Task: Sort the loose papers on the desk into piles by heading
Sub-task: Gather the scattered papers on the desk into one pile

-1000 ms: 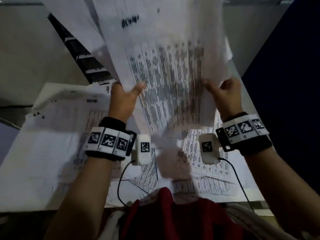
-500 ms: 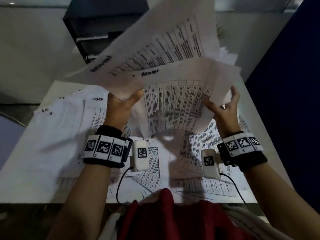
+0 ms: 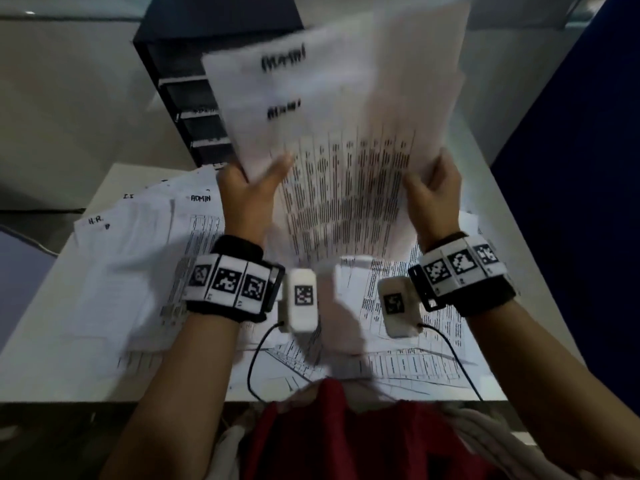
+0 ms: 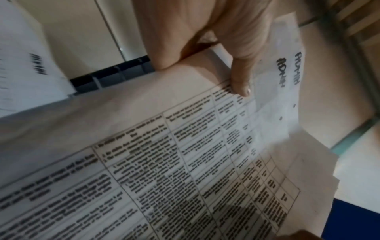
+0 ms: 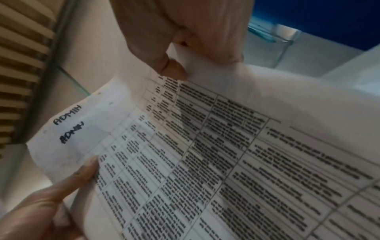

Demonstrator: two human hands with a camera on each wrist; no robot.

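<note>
Both hands raised above the desk (image 3: 52, 327), clamped on one sheaf of ADMIN sheets (image 3: 346, 188). Left hand (image 3: 247, 199) gripping the sheaf's left edge, thumb laid flat across the printed table on the front face, fingers hidden behind. Right hand (image 3: 434, 199) pinching the opposite edge, thumb in front and fingers curled behind. Sheaf held upright between the two, long axis rising away from the desk, headings at the top; two handwritten ADMIN headings legible in both wrist views, so at least two sheets held together, slightly offset. Exact count of sheets: cannot tell. Relative to the sheaf: the desk pile headed ADMIN (image 3: 201, 216) lying below and to the left, just beside the left wrist; a sheet marked H.R. (image 3: 100, 233) further left of that; more loose printed pages (image 3: 415, 358) on the desk directly beneath and to the right. Dark drawer unit (image 3: 180, 98) standing behind the sheaf. Judgement: matching pile nearer the left hand, so set-down calls for a lowering leftward, right hand releasing first. Risk judged: offset sheets slipping apart on release.
</note>
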